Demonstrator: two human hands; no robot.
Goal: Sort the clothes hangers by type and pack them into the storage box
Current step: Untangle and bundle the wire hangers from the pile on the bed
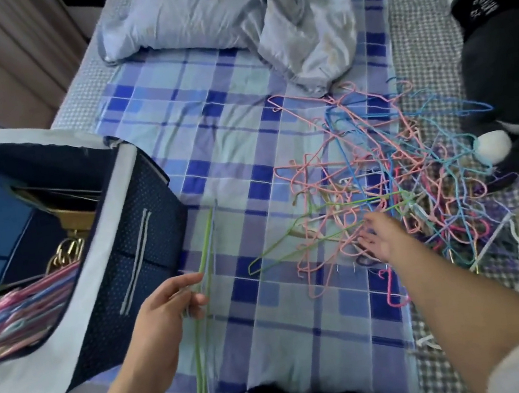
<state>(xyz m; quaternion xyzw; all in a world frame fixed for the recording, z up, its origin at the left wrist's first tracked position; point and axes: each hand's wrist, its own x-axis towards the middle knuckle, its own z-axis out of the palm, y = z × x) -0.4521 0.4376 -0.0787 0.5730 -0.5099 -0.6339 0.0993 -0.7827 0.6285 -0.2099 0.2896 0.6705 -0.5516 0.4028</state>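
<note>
The left hand was clamped on green hangers, while the right hand reached with fingers apart into the hanger pile.

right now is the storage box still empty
No, the storage box already holds hangers: a pink and blue bundle and gold hooks lie inside it.

Likely a home bedroom: a bed with plaid sheet, pillow, crumpled duvet.
</note>
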